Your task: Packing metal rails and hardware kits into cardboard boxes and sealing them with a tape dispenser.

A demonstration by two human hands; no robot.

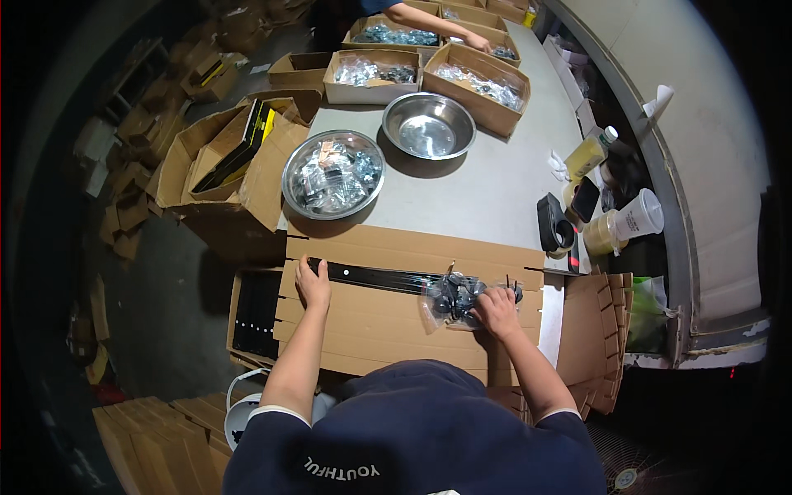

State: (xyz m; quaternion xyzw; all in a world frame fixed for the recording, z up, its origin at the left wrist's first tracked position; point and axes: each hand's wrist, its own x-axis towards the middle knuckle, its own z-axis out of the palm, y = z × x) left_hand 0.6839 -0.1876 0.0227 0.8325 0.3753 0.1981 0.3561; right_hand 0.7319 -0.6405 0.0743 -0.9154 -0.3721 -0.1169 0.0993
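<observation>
A flat sheet of cut cardboard (379,342) lies on the near end of the table. Across it stretch long, flat black strips (375,278), with a round pale spot near their left end. My left hand (313,286) grips that left end, thumb and fingers on either side. At the right end, a see-through plastic bag (452,301) of black parts lies over the strips. My right hand (497,313) closes on the bag's right side, its fingertips partly hidden among the parts.
Beyond the cardboard stand a steel bowl (333,175) of small bagged parts and another steel bowl (429,125). Open boxes (477,87) of bagged parts fill the far end, where another person's hand (477,43) reaches in. Bottles (591,153) and a cup (639,214) line the right edge.
</observation>
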